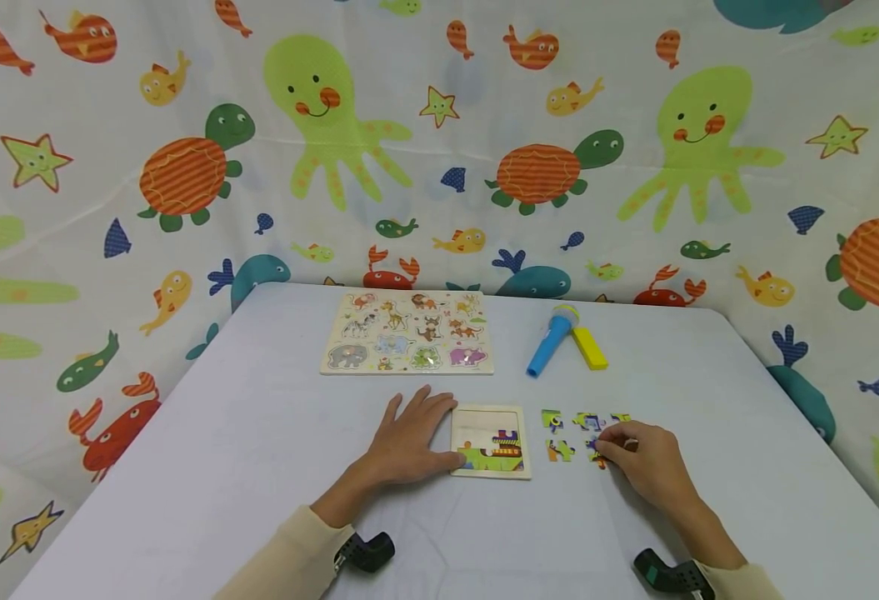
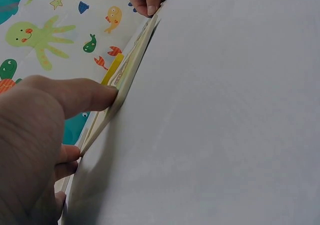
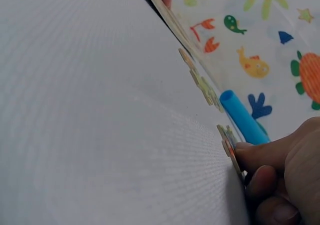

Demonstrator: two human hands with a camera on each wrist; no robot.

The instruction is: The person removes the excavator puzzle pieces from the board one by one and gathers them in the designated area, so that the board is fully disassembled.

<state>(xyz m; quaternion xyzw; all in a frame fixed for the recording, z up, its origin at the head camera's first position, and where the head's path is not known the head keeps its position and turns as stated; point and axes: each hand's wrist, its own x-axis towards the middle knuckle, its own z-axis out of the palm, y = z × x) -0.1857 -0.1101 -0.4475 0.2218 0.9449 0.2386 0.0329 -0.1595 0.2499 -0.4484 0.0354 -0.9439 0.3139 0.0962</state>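
My left hand (image 1: 412, 440) lies spread at the left side of a small square wooden puzzle tray (image 1: 490, 475). Its thumb rests on the tray's lower left, with the fingers near the upper left corner. Several joined pieces with a green and purple picture (image 1: 506, 450) fill the tray's lower part. To the tray's right, my right hand (image 1: 652, 467) has its fingers curled at a loose jigsaw piece (image 1: 595, 452), pinching its edge; the fingertips partly cover it. The right wrist view shows this piece (image 3: 231, 147) low against the table under the index finger and thumb.
More loose pieces lie beside it, including a green one (image 1: 551, 420) and an orange-green one (image 1: 560, 451). Behind stand a wooden animal puzzle board (image 1: 409, 333), a blue toy microphone (image 1: 551, 342) and a yellow block (image 1: 590, 348). A sea-animal curtain (image 1: 424, 167) hangs behind the white table (image 1: 259, 433).
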